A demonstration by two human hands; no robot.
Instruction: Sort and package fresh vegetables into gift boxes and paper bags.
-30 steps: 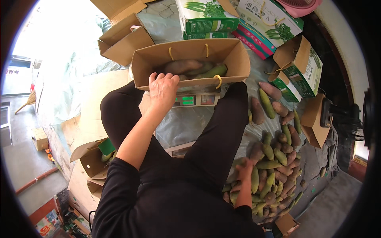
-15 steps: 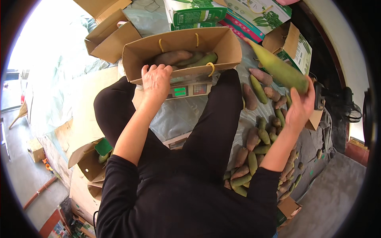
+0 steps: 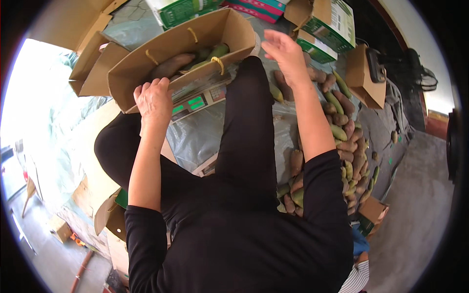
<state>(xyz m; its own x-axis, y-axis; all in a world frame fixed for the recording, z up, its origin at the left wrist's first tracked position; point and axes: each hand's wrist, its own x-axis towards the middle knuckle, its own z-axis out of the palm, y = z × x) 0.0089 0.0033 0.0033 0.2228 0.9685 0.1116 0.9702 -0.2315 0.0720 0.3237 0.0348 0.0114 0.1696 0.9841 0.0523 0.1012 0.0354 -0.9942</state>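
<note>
Head view, left hand: your left hand (image 3: 155, 100) rests on the near wall of the open cardboard box (image 3: 146, 73), fingers (image 3: 146, 90) curled over the rim and closed on it. I judge that this grip steadies the box where it sits on the scale.
Head view, right hand: your right hand (image 3: 286, 51) hangs in the air just beside the box's right end, fingers loosely spread and holding nothing. It is above the heap, clear of the box wall.
Head view, box: it sits tilted on the weighing scale (image 3: 195, 102), mouth toward you, so the load shows. One box is on the scale.
Head view, contents: long fruits, green and brownish-red (image 3: 168, 66), lie lengthwise inside the box. At least three show; more may be hidden under the rim.
Head view, box handles: two yellow cord loops (image 3: 218, 63) hang on the box walls.
Head view, scale: one scale, its green display facing you between your knees, placed so you can read it while loading.
Head view, heap: loose fruits (image 3: 342, 132) lie on the grey sheet along your right side, within reach of your right hand. Too many and too overlapped to count; well over twenty.
Head view, other boxes: green-printed cartons (image 3: 332, 24) stand beyond the scale, at least three; a folded cardboard box (image 3: 364, 73) lies to the right of the heap.
</note>
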